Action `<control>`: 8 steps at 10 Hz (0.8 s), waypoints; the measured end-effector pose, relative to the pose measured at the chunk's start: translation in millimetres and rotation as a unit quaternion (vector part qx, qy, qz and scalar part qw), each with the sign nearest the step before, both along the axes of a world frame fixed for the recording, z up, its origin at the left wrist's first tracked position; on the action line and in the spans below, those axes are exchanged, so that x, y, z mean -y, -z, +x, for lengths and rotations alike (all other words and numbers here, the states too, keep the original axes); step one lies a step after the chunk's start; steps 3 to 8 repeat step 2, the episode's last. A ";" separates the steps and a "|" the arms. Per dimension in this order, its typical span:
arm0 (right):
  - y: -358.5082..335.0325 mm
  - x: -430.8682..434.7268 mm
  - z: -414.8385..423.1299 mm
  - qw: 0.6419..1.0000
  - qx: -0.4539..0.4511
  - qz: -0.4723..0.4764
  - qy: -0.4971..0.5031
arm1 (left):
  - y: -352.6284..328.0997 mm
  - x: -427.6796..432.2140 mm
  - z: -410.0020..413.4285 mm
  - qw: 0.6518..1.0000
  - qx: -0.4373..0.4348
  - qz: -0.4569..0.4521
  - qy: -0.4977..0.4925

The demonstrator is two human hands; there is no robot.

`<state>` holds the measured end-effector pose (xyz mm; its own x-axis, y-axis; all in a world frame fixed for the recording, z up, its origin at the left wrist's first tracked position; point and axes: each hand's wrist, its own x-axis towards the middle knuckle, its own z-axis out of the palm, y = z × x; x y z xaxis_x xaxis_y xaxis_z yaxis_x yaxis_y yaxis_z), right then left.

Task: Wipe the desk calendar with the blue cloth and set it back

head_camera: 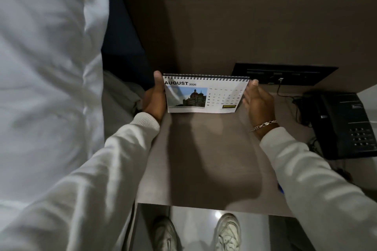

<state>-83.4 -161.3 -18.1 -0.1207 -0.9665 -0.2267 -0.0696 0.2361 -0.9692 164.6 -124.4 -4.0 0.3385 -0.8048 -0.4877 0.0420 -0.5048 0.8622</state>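
A spiral-bound desk calendar [204,93] showing August 2026 stands upright at the back of the brown bedside table [204,159]. My left hand [154,100] grips its left edge, thumb against the top corner. My right hand [258,100] is against the right edge with fingers spread, fingertips touching the top right corner. A small bit of blue [281,188] peeks out beside my right sleeve at the table's right side; most of it is hidden, so I cannot tell whether it is the cloth.
A black telephone [344,124] with a cord lies on the right. A black socket panel [283,73] is on the wall behind the calendar. A white bed [44,67] fills the left side. My shoes [228,232] show below the table's front edge.
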 end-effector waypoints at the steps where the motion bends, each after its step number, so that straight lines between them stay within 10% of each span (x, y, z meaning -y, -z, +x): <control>1: 5.3 -3.1 5.2 1.000 -0.029 0.002 0.005 | 9.6 -0.9 5.7 1.000 -0.002 -0.005 -0.006; 8: -0.3 -7.8 5.9 1.000 -0.001 0.007 0.021 | 10.0 -1.0 8.7 1.000 0.001 -0.009 -0.002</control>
